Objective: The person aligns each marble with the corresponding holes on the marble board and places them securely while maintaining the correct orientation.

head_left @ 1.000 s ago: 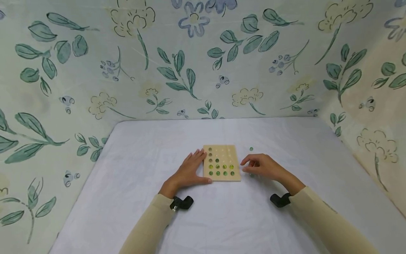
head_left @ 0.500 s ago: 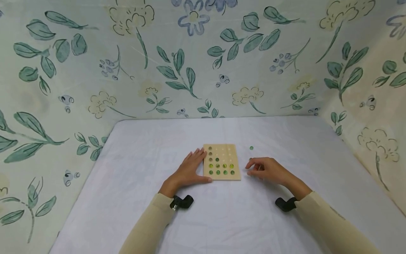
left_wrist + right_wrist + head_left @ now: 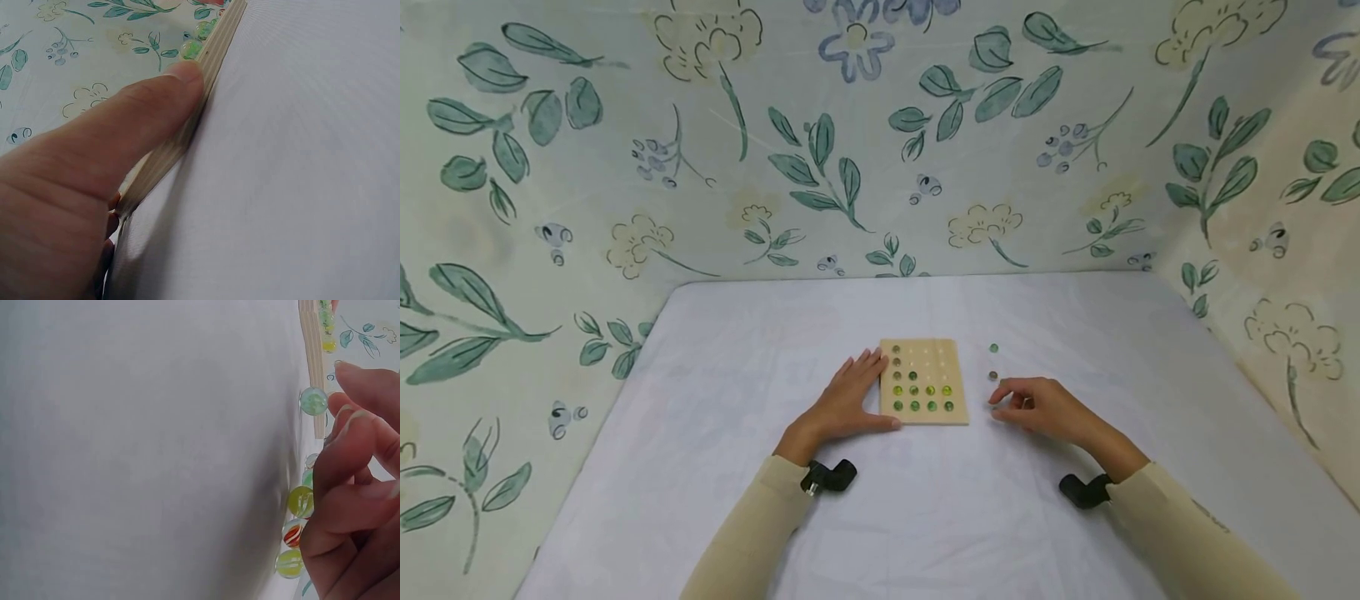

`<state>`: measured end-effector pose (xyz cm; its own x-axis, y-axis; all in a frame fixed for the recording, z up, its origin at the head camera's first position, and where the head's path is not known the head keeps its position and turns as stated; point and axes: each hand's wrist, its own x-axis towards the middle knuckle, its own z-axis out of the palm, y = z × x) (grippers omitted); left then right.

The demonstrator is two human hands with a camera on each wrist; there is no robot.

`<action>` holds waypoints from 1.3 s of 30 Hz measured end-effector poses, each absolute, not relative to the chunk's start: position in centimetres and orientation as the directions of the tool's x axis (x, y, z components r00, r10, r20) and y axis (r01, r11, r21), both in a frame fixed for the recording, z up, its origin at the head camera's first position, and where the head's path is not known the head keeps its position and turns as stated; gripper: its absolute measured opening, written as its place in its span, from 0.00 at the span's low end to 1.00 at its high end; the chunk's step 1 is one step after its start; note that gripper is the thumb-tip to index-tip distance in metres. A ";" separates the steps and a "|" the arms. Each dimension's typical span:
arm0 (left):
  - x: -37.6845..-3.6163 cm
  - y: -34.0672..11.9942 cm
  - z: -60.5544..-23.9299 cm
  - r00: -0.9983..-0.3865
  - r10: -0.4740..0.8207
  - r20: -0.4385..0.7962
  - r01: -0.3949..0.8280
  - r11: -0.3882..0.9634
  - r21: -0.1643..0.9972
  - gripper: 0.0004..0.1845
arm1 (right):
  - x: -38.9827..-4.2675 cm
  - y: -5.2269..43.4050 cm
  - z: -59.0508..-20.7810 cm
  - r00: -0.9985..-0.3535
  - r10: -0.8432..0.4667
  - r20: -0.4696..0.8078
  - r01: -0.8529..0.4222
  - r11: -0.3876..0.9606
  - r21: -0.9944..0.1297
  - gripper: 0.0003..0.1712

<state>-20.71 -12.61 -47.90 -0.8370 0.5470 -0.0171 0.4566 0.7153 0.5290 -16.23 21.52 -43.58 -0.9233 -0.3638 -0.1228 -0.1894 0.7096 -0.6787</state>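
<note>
A square wooden board holds green and yellow-green glass marbles in shallow hollows; its two front rows and left column are filled. My left hand rests along its left side, fingers straight and thumb against the front edge. Right of the board, my right hand is low over the cloth, fingers loosely bent and nothing between thumb and forefinger. In the right wrist view, a pale green marble sits right by those fingertips. Behind the bent fingers show yellow marbles and a red-striped marble, partly hidden.
Beyond my right hand, a green marble and a brownish marble lie loose on the white tablecloth. Patterned floral fabric rises behind and beside the table. Both wrists carry a black camera mount.
My right hand has drawn away from the board, rightward and nearer to me, uncovering the brownish marble. The left hand keeps its place on the board.
</note>
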 end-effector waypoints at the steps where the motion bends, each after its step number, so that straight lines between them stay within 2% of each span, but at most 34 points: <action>1: -20.7 -12.6 -47.9 -0.837 0.547 -0.019 0.455 0.715 0.531 0.60 | -16.2 21.6 -43.6 -0.923 -0.364 -0.121 -0.192 0.711 -0.677 0.10; 39: -20.9 -12.7 -48.1 -0.841 0.539 -0.036 0.442 0.725 0.529 0.61 | -16.5 21.7 -44.0 -0.928 -0.335 -0.166 -0.163 0.762 -0.627 0.09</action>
